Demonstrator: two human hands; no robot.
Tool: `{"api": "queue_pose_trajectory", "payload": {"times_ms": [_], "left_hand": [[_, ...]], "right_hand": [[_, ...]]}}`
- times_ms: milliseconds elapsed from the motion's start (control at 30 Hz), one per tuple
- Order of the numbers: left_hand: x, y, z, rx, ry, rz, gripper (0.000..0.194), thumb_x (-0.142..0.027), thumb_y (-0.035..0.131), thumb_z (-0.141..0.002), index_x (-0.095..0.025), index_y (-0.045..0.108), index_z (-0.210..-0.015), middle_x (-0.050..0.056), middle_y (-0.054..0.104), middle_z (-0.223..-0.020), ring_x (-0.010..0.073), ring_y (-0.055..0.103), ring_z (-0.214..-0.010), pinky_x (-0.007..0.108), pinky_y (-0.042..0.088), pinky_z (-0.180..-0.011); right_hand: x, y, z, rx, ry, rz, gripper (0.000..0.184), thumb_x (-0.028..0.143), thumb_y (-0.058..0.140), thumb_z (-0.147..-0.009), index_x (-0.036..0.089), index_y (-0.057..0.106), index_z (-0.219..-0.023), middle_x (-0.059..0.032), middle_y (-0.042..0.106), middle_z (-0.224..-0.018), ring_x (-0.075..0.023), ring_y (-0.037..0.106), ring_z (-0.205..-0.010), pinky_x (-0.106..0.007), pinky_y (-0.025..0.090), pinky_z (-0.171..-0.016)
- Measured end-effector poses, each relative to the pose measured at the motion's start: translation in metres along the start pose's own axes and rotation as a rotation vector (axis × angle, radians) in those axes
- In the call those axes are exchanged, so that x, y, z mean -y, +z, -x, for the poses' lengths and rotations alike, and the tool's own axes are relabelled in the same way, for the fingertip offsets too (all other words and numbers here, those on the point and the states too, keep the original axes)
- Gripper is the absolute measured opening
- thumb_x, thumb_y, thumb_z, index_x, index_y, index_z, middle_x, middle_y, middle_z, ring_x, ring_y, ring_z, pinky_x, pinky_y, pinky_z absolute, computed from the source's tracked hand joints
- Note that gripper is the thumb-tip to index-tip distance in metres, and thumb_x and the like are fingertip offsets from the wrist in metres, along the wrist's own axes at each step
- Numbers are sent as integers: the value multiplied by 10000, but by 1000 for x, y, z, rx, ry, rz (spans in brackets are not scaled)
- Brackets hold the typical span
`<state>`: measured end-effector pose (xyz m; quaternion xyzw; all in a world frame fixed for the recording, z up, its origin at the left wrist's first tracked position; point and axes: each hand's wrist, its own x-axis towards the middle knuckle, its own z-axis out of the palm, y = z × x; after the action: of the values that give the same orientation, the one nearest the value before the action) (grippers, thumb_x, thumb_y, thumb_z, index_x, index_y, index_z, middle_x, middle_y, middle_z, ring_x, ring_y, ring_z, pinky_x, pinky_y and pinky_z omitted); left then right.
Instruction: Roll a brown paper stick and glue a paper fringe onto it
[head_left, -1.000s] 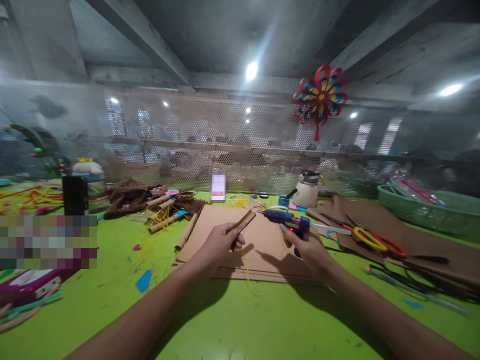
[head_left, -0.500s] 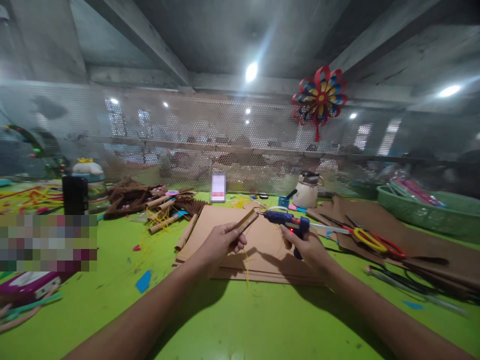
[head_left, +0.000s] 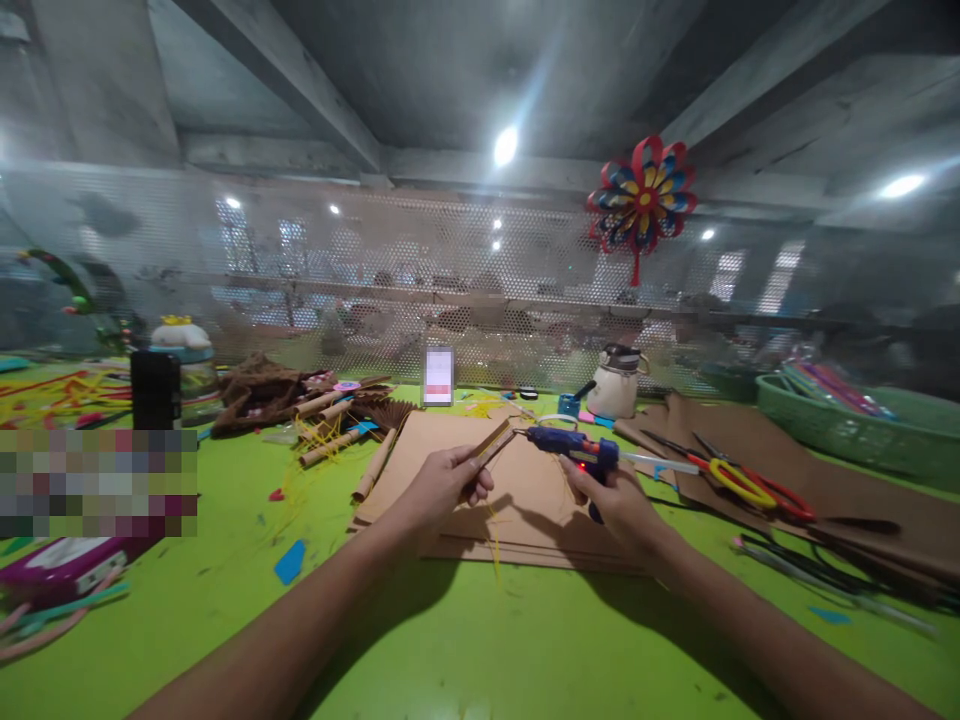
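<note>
My left hand is closed on a narrow strip of folded brown paper, which slants up to the right. My right hand is wrapped round the handle of a dark blue glue gun with a small red light glowing on it. The nozzle points left and is at the far end of the paper strip; whether they touch I cannot tell. A clear glue stick sticks out of the gun's back. Both hands are above a stack of brown paper sheets.
Rolled paper tubes and yellow strands lie left of the stack. To the right, scissors rest on dark brown paper. A lit phone, a white jug and a green basket stand farther back. A purple power strip is at left.
The whole view has shifted very slightly. Both hands keep their hold, and the glue gun's nozzle stays by the end of the paper strip.
</note>
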<state>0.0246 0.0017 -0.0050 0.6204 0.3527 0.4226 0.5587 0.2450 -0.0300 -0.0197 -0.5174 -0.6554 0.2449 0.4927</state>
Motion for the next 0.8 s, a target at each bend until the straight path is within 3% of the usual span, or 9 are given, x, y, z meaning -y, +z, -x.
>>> {"api": "queue_pose_trajectory", "payload": {"times_ms": [500, 800], "left_hand": [[-2, 1, 1, 5, -24, 22, 170, -284, 540, -759, -125, 580, -713, 22, 557, -618, 70, 414, -503, 226, 325, -517], [2, -2, -3, 2, -28, 45, 167, -279, 538, -761, -119, 582, -742, 29, 567, -621, 71, 419, -504, 227, 316, -510]], "right_hand": [[-3, -2, -3, -3, -40, -81, 425, 486, 486, -802, 170, 455, -520, -1, 463, -504, -117, 423, -497, -260, 359, -529], [4, 3, 5, 109, -42, -59, 388, 464, 488, -808, 167, 465, -560, 5, 459, -522, -115, 424, -506, -251, 344, -523]]}}
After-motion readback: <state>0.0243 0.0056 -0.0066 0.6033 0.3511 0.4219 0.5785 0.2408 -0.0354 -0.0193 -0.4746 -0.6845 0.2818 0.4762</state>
